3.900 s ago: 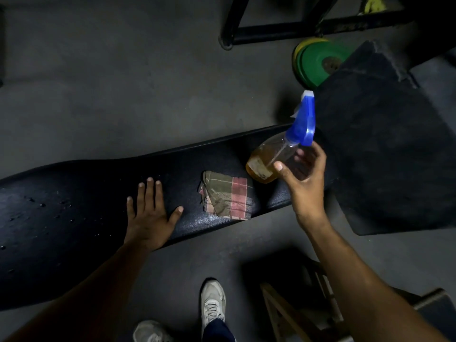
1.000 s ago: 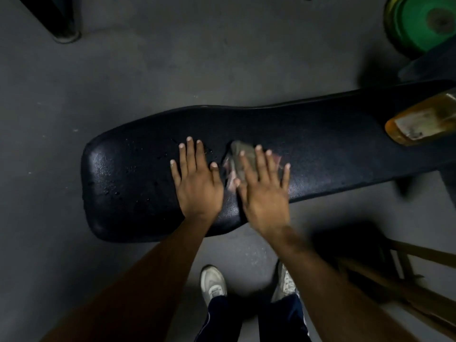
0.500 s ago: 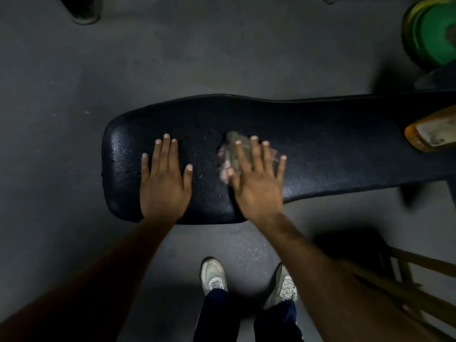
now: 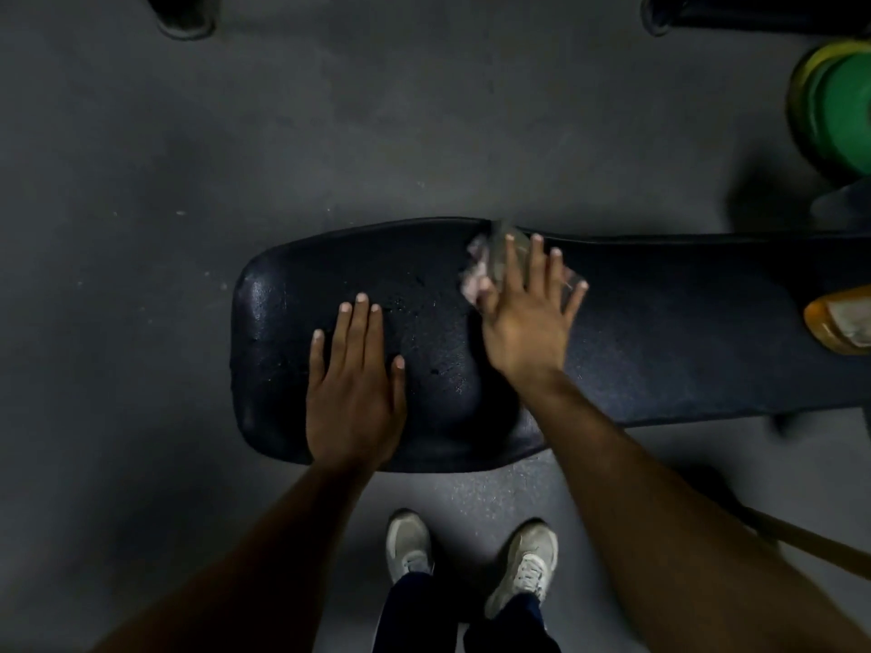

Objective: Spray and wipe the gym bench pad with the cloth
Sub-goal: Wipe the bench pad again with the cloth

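The black bench pad [image 4: 660, 332] runs across the middle of the view, its rounded left end dotted with droplets. My right hand [image 4: 523, 318] presses flat on the checked cloth [image 4: 480, 266] near the pad's far edge; most of the cloth is hidden under the fingers. My left hand [image 4: 353, 384] lies flat and empty on the pad's left end, fingers spread. The spray bottle [image 4: 839, 322], with amber liquid in it, lies on the pad at the right edge of the view, only its base showing.
Green and yellow weight plates [image 4: 839, 110] stand on the grey floor at the upper right. Black frame feet [image 4: 184, 16] sit along the top edge. A wooden piece [image 4: 810, 544] shows at the lower right. My two shoes [image 4: 471, 553] stand just below the pad.
My right hand has pushed the cloth away from me to the pad's far edge. My left hand stays flat on the pad's left end. Earlier the right hand held the spray bottle.
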`<state>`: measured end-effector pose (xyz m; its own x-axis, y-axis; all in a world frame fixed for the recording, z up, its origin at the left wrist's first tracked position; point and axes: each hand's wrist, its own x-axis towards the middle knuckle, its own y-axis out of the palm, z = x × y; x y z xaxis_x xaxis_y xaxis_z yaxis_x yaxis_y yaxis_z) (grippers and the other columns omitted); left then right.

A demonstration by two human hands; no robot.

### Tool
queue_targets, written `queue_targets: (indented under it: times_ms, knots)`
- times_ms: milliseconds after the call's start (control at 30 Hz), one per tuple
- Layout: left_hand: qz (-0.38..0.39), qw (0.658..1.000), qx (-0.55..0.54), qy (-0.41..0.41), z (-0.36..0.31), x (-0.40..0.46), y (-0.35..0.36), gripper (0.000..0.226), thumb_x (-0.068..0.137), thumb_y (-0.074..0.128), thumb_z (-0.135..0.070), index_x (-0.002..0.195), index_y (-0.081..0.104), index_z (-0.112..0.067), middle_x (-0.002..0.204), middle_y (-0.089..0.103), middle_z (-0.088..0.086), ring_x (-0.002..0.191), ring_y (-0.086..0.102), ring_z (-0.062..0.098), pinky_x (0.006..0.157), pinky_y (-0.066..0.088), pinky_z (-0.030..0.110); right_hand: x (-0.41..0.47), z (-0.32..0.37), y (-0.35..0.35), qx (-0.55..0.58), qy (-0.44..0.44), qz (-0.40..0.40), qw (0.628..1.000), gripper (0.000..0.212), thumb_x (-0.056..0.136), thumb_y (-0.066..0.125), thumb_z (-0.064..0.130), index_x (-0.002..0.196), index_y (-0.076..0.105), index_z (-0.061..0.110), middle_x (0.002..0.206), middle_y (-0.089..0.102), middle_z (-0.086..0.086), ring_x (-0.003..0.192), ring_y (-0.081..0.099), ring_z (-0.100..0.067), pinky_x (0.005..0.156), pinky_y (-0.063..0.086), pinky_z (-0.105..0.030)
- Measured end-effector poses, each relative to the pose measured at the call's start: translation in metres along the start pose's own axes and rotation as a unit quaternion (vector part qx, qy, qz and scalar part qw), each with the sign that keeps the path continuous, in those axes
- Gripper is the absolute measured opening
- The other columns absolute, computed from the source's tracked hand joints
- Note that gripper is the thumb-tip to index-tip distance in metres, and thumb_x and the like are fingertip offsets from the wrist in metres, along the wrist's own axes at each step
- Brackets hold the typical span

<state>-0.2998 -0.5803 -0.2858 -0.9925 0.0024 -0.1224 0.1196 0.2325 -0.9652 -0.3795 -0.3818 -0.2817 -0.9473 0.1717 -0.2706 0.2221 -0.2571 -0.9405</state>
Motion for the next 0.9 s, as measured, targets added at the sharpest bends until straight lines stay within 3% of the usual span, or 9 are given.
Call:
queue_targets:
  times_ms: [133, 200, 300, 433, 567, 733, 900]
  knots:
    - [0.008, 1.0, 0.013, 0.01, 0.004, 0.0, 0.002, 0.063, 0.105, 0.028, -0.039, 0.161, 0.018, -0.012, 0.171, 0.011, 0.004, 0.158, 0.002, 0.017, 0.127, 0.01, 0.049, 0.0, 0.068, 0.011, -0.05, -0.192, 0.019, 0.98, 0.064, 0.109, 0.029, 0.045, 0.168, 0.007, 0.03, 0.178, 0.002, -0.007, 0.164, 0.001, -0.033, 0.127, 0.003, -0.069]
    - [0.01, 1.0, 0.012, 0.01, 0.004, 0.001, 0.002, 0.063, 0.105, 0.029, -0.039, 0.161, 0.017, -0.013, 0.171, 0.01, 0.004, 0.158, 0.001, 0.017, 0.127, 0.01, 0.049, -0.008, 0.066, 0.013, -0.061, -0.235, 0.023, 0.97, 0.063, 0.11, 0.032, 0.046, 0.167, 0.01, 0.03, 0.178, 0.004, -0.005, 0.164, 0.003, -0.031, 0.128, 0.006, -0.065]
    - [0.006, 1.0, 0.006, 0.005, 0.002, 0.001, 0.001, 0.064, 0.103, 0.034, -0.037, 0.161, 0.02, -0.012, 0.171, 0.011, 0.004, 0.158, 0.005, 0.018, 0.127, 0.011, 0.05, -0.012, 0.021, 0.007, -0.08, -0.231, 0.02, 0.969, 0.064, 0.109, 0.035, 0.046, 0.167, 0.012, 0.031, 0.178, 0.009, -0.003, 0.164, 0.009, -0.029, 0.129, 0.01, -0.062]
    - [0.018, 1.0, 0.005, -0.009, 0.0, 0.003, 0.0, 0.066, 0.102, 0.034, -0.038, 0.161, 0.018, -0.014, 0.171, 0.009, 0.002, 0.158, 0.003, 0.016, 0.127, 0.009, 0.048, 0.01, -0.04, -0.012, -0.077, -0.123, 0.009, 0.989, 0.061, 0.109, 0.026, 0.047, 0.167, 0.016, 0.03, 0.177, 0.013, -0.002, 0.163, 0.013, -0.031, 0.128, 0.012, -0.065]
    - [0.02, 1.0, 0.016, -0.016, -0.002, 0.004, 0.0, 0.065, 0.103, 0.032, -0.039, 0.161, 0.02, -0.013, 0.171, 0.01, 0.002, 0.158, 0.004, 0.016, 0.128, 0.009, 0.047, 0.051, -0.008, -0.014, -0.028, -0.072, 0.012, 0.997, 0.061, 0.11, 0.028, 0.045, 0.167, 0.015, 0.03, 0.177, 0.015, -0.004, 0.164, 0.01, -0.032, 0.127, 0.004, -0.068]
    - [0.011, 1.0, 0.022, -0.016, -0.001, 0.004, 0.0, 0.064, 0.103, 0.034, -0.038, 0.16, 0.021, -0.012, 0.171, 0.011, 0.002, 0.158, 0.005, 0.016, 0.127, 0.011, 0.047, 0.052, 0.071, 0.006, -0.073, -0.266, 0.013, 0.961, 0.059, 0.111, 0.027, 0.047, 0.166, 0.018, 0.03, 0.177, 0.016, -0.005, 0.163, 0.013, -0.032, 0.127, 0.006, -0.069]
    - [-0.005, 1.0, 0.017, -0.007, -0.001, 0.003, 0.001, 0.065, 0.102, 0.037, -0.038, 0.16, 0.024, -0.013, 0.17, 0.014, 0.002, 0.158, 0.007, 0.016, 0.127, 0.011, 0.047, 0.038, 0.05, 0.009, -0.087, -0.317, -0.009, 0.945, 0.061, 0.11, 0.033, 0.049, 0.166, 0.018, 0.03, 0.176, 0.017, -0.002, 0.163, 0.015, -0.027, 0.128, 0.013, -0.064]
